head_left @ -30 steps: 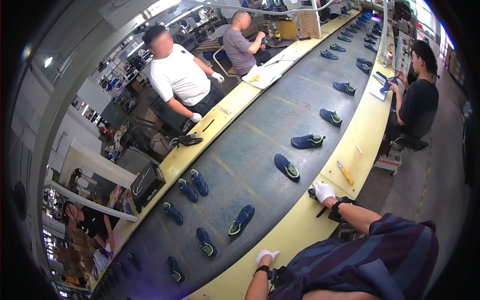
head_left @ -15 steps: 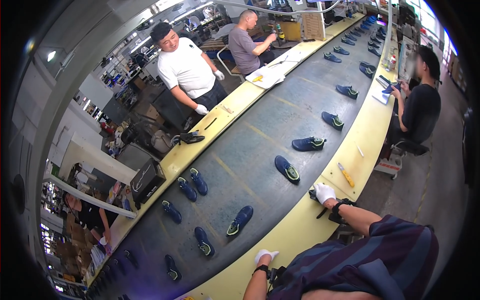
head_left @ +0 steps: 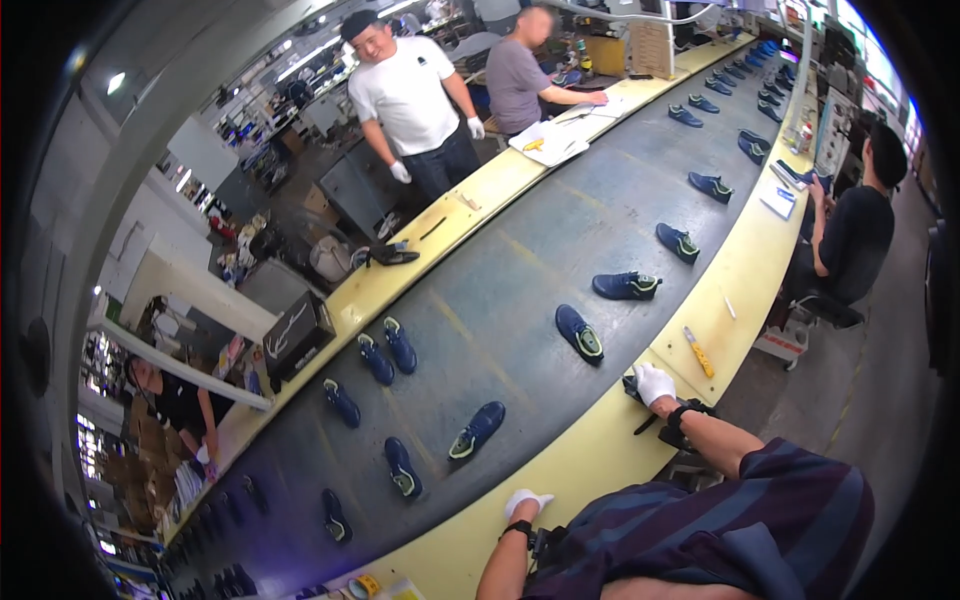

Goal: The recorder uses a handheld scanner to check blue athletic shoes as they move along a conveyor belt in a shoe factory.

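Note:
My left hand (head_left: 525, 500), in a white glove, rests on the yellow ledge (head_left: 590, 465) beside the grey conveyor belt (head_left: 500, 300) and holds nothing. My right hand (head_left: 655, 383), also gloved, lies further right on the ledge at the belt's edge. It covers a small dark object (head_left: 631, 385), and a dark stick-like tool (head_left: 645, 425) lies under the wrist. Nearest to it is a blue shoe with a green sole (head_left: 579, 333). Another blue shoe (head_left: 477, 430) lies in front of my left hand.
Several more blue shoes run along the belt, such as one lying on its side (head_left: 625, 286). A yellow knife-like tool (head_left: 699, 352) lies on the ledge. A seated person in black (head_left: 850, 235) is to the right. A person in white (head_left: 415, 100) stands across the belt, next to a black box (head_left: 298, 335).
Both hands stay where they were. The view has tipped, so the far side sits lower, and the person in white has turned to face the belt.

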A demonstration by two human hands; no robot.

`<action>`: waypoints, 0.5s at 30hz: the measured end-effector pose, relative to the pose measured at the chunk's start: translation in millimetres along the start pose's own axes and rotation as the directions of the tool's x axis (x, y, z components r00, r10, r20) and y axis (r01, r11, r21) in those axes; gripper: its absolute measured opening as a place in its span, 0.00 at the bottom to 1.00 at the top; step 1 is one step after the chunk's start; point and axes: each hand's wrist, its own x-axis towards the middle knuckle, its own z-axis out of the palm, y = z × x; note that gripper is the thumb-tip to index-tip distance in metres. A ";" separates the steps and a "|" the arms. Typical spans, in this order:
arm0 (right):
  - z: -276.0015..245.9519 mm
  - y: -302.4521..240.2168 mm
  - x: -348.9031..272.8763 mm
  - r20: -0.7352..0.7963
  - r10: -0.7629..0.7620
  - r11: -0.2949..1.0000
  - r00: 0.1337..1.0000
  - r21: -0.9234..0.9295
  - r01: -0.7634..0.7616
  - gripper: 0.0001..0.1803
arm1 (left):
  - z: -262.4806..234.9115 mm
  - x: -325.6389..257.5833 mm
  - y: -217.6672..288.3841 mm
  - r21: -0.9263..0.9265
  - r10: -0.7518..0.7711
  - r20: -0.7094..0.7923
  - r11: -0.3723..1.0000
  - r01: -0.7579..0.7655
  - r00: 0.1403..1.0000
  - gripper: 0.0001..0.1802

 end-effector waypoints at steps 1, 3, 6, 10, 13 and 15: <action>5.1 4.6 1.7 0.023 -0.020 1.000 1.000 -0.012 0.020 0.25 | -1.0 0.5 -0.4 0.004 0.024 -0.015 1.000 -0.024 1.000 0.46; 7.5 20.6 7.8 0.001 0.020 0.999 1.000 -0.040 -0.020 0.25 | -4.9 -2.6 6.1 0.008 0.095 -0.048 0.995 -0.095 0.994 0.43; -2.3 14.1 6.6 0.001 0.019 1.000 1.000 -0.025 -0.019 0.24 | -13.4 -3.6 12.2 0.007 0.051 -0.046 0.999 -0.051 0.998 0.42; -8.1 1.0 1.1 0.005 -0.064 0.994 0.998 -0.085 0.064 0.23 | -8.2 -0.9 1.6 0.007 0.047 -0.046 0.999 -0.047 0.998 0.46; -29.1 -19.3 -4.0 0.061 0.104 0.994 0.993 0.009 -0.105 0.24 | -2.0 1.1 1.6 0.000 -0.007 -0.001 1.000 0.007 1.000 0.46; -37.1 -19.2 -4.2 0.077 0.054 0.998 0.996 -0.048 -0.051 0.22 | -1.3 3.4 6.1 0.020 -0.008 0.002 1.000 0.008 1.000 0.46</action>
